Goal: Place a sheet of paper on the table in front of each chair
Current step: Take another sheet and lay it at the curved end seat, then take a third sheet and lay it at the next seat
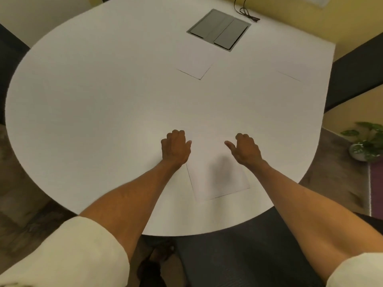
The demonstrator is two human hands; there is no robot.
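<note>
Paper (219, 179) flat between both hands, table (93, 112).

No text, label, brand, number or sign can be read anywhere in the view. The sheets of paper (219, 179) on the white table (93, 104) look blank, and the grey hatch (219, 30) set into the far part of the table carries no marking that can be made out.
</note>
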